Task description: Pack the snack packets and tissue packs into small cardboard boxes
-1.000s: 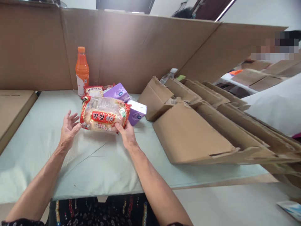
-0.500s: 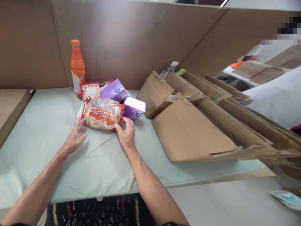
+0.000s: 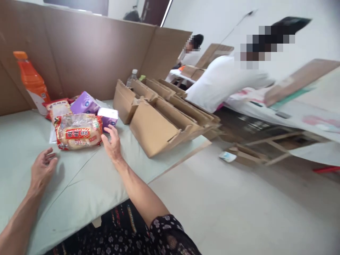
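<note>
A clear and red bag of rice crackers [image 3: 79, 132] lies on the pale green table cover. My right hand [image 3: 113, 143] is at the bag's right end, fingers apart; whether a fingertip still touches the bag I cannot tell. My left hand [image 3: 44, 166] is below and left of the bag, apart from it, fingers loosely curled and holding nothing. Behind the bag are a red and white snack packet [image 3: 58, 108], a purple tissue pack [image 3: 84, 103] and a second purple tissue pack [image 3: 109, 116]. An orange drink bottle [image 3: 33, 81] stands at the back left.
Open cardboard boxes [image 3: 154, 129] with dividers stand on the table's right side, a clear bottle [image 3: 132, 77] behind them. A cardboard wall [image 3: 101, 56] closes the back. Two people in white [image 3: 217, 78] are at other tables. A small carton [image 3: 244, 156] lies on the floor.
The view has swung to the right, bringing the co-workers and floor in. My left hand has drawn away from the cracker bag, and my right hand has loosened at its right end.
</note>
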Action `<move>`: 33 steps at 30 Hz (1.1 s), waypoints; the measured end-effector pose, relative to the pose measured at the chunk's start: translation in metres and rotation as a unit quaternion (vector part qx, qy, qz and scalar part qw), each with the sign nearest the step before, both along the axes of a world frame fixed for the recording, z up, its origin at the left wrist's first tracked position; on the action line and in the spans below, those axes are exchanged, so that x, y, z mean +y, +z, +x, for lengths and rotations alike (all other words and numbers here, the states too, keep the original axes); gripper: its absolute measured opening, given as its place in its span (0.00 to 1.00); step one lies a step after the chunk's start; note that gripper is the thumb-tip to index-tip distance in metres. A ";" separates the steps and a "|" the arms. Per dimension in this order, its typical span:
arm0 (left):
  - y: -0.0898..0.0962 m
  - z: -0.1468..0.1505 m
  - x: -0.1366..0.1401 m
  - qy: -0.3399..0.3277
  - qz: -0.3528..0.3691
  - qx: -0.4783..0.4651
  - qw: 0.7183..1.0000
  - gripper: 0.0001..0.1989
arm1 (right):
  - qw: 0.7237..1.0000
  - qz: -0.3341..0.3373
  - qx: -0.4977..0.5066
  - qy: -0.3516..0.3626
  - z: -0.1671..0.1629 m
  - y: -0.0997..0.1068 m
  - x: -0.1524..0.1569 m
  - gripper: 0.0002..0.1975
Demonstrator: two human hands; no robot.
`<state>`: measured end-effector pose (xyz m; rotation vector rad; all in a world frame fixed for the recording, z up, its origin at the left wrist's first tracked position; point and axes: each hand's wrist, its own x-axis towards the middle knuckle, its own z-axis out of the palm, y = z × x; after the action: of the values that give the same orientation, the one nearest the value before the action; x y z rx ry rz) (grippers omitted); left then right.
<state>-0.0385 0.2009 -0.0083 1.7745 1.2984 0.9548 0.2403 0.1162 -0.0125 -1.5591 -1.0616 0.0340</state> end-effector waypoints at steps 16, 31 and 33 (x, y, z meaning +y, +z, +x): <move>-0.011 0.005 -0.008 0.039 0.062 0.003 0.997 0.16 | 0.909 -0.287 -0.223 -0.205 0.156 0.096 -0.144 0.17; 0.045 -0.022 -0.067 -0.219 0.079 -0.176 0.957 0.61 | 0.878 -0.059 -0.314 0.357 0.044 0.138 -0.189 0.07; 0.046 -0.034 -0.086 -0.280 0.063 -0.169 0.943 0.60 | 0.871 -0.023 -0.316 0.375 0.030 0.134 -0.171 0.07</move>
<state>-0.0727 0.1151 0.0379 1.8279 0.4802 0.9624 0.2702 -0.0551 0.1214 -1.1160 -2.1621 0.0827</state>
